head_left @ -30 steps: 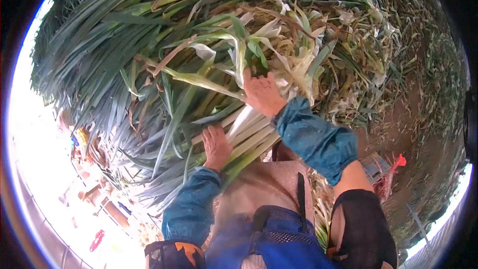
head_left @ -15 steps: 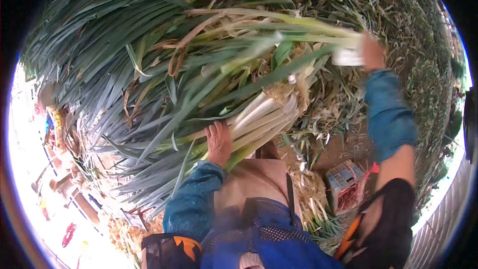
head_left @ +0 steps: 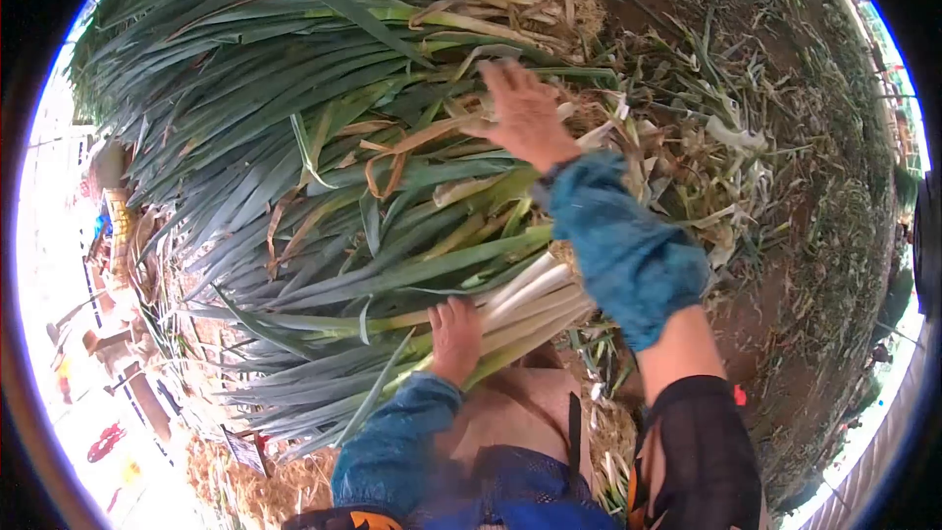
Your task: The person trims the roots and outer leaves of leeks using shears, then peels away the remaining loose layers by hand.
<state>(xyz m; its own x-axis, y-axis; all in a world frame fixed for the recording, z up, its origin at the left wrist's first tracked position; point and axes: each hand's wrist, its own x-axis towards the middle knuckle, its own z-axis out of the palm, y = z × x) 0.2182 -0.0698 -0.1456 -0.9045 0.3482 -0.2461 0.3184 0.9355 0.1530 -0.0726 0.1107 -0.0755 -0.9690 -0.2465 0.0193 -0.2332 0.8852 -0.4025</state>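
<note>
My left hand (head_left: 456,342) is closed over a bunch of leeks (head_left: 535,304) lying across my lap. Their white shafts point right and their long green leaves stretch left. The fingertips are partly hidden among the stalks. My right hand (head_left: 527,118) is open, fingers spread, above the big heap of leeks (head_left: 265,128) beyond the bunch. I see nothing held in it. Brown dried leaves (head_left: 422,142) lie just under its fingers. My right sleeve hides the root ends of the bunch.
Stripped leaf scraps (head_left: 731,137) litter the brown soil (head_left: 765,334) at the right. Another row of leeks with rooty ends (head_left: 584,20) lies at the far side. Straw-like roots (head_left: 285,471) are heaped at the lower left.
My right hand has moved left from the far right, where it gripped pale stalk ends; it is now open over the heap. My left hand keeps its hold on the bunch.
</note>
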